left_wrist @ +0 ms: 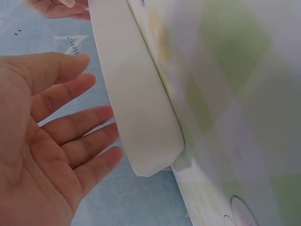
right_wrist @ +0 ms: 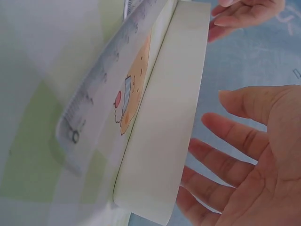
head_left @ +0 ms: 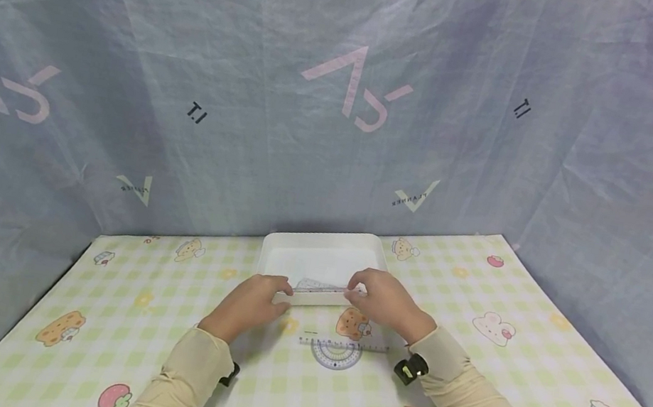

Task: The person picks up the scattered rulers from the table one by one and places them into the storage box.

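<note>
Both my hands, left hand and right hand, fingers spread, flank the tray; clear ruler looks light, slippery; I'd grip its ends.

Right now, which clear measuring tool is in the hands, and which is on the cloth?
The straight ruler, spanning left hand and right hand over the white tray. The semicircular protractor lies untouched on the cloth.

White tray on a green-and-yellow checked cloth with cartoon sweets
</note>
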`<state>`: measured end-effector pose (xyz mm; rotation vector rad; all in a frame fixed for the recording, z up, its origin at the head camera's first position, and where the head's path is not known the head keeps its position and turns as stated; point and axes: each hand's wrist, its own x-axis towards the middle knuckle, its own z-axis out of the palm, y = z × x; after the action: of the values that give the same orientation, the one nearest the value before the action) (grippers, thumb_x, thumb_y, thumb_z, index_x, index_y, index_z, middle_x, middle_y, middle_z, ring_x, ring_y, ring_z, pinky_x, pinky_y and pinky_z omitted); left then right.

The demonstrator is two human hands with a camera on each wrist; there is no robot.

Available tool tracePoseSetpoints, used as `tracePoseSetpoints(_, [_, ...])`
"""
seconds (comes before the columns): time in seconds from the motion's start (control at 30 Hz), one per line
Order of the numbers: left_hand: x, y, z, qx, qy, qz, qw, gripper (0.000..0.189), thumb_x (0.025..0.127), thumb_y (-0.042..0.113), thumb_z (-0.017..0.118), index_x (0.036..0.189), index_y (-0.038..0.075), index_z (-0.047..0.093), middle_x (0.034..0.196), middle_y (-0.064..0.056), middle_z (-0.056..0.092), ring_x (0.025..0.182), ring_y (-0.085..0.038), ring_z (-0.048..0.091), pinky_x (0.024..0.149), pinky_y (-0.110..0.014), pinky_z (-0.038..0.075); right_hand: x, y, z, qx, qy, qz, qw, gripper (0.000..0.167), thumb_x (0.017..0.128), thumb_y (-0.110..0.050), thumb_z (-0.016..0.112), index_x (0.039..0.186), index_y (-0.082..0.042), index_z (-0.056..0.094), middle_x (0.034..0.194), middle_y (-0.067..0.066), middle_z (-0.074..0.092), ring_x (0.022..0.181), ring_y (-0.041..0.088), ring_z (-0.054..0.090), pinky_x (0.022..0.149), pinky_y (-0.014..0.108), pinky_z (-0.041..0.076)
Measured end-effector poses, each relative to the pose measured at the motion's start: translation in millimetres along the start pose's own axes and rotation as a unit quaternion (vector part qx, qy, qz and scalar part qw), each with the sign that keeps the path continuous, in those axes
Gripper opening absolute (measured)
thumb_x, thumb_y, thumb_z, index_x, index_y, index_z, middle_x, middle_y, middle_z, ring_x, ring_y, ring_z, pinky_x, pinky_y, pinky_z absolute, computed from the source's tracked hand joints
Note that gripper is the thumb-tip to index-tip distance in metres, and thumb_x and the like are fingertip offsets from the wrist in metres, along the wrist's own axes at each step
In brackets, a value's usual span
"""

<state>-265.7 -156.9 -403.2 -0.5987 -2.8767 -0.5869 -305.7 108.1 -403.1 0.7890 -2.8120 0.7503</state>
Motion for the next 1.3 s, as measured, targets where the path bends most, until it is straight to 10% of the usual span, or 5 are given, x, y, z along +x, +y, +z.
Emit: tracePoseSetpoints(1.3, [-0.6, 8.6, -4.1, -0.016, -0.003, 0.018, 0.9997, 0.019, 0.089, 0.013, 0.073, 0.106, 0.005, 0.074, 0.119, -0.009, 0.068, 0.115, -0.028, 0.062, 0.097, -0.045, 0.05, -1.1, -2.4, -3.1, 0.004, 0.011, -0.029, 0.9995, 0.014, 0.093, -0.024, 0.069, 0.1, -0.012, 0.073, 0.104, 0.003, 0.072, 0.099, 0.023, 0.066, 0.092, 0.042, 0.051])
